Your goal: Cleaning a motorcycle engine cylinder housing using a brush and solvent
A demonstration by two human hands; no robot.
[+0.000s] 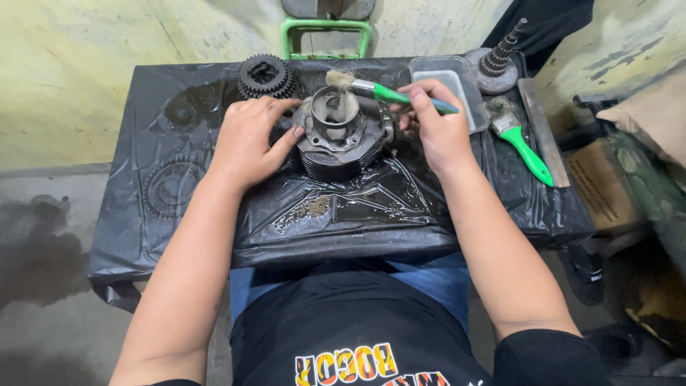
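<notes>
A dark finned engine cylinder (341,146) sits on a black plastic sheet (336,214) that covers a small table. My left hand (249,139) rests against the cylinder's left side, thumb on its top flange. My right hand (436,125) holds a green-handled paintbrush (386,91), whose dirty bristles lie at the far rim of the cylinder's bore.
A stack of gears (266,75) stands at the back left, and a flat gear (171,187) lies under the sheet. A clear tray (449,84), a stepped gear shaft (496,61), a second green brush (525,146) and a flat metal bar (544,132) lie on the right. A green stool frame (325,32) stands behind.
</notes>
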